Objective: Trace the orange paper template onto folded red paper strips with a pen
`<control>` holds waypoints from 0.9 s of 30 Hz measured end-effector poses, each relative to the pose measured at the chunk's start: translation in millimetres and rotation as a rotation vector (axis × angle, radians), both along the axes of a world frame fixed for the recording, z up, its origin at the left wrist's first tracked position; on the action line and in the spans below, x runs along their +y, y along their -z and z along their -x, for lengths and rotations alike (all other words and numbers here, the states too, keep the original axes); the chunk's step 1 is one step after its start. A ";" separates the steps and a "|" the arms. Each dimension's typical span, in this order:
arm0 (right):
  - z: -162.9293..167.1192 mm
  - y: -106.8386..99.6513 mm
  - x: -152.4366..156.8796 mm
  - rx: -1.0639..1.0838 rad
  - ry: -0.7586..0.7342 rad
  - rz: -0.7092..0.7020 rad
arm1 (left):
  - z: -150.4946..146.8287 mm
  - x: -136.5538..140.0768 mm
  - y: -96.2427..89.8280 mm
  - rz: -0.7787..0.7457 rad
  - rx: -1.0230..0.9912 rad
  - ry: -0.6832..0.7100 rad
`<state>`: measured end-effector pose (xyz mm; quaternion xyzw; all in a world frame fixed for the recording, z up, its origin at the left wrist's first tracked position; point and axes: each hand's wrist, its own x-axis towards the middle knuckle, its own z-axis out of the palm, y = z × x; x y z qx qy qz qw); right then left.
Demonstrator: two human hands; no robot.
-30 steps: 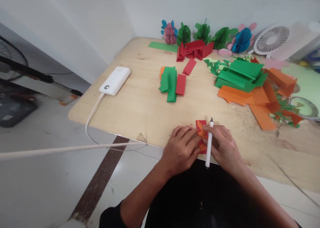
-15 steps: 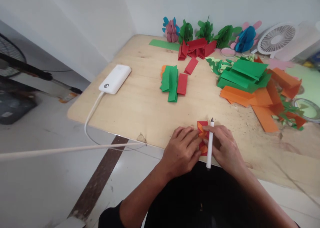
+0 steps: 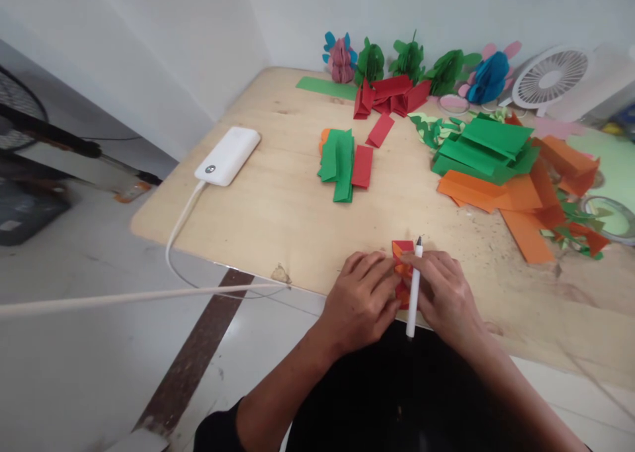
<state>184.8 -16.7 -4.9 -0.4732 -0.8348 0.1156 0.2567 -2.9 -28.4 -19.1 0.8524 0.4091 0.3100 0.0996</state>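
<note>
A small piece of red paper (image 3: 403, 245) lies at the table's front edge with an orange paper shape (image 3: 398, 252) on it. My left hand (image 3: 361, 300) lies over its left side, fingers stretched out and resting on the paper. My right hand (image 3: 446, 293) is closed on a white pen (image 3: 413, 293), which slants upright with its dark tip away from me. The fingertips of that hand touch the orange shape on the red paper. Much of both papers is hidden under my fingers.
Folded green paper (image 3: 338, 164) and red paper (image 3: 362, 167) lie mid-table. A white power bank (image 3: 229, 155) with a cable is at left. Green (image 3: 496, 137) and orange strips (image 3: 526, 230) are piled at right. Paper figures (image 3: 370, 61) and a white fan (image 3: 550, 77) stand behind.
The pen in my right hand has shifted slightly left and tilted a little more. My right hand has moved marginally over the paper; my left hand stays in place.
</note>
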 end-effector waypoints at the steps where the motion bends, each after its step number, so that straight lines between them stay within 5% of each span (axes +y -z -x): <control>1: -0.3 0.1 0.1 0.002 -0.003 0.002 | 0.1 0.0 0.0 0.003 0.005 0.002; 27: -0.9 1.9 -0.2 0.016 0.006 -0.014 | 0.0 0.5 0.0 -0.007 0.004 0.007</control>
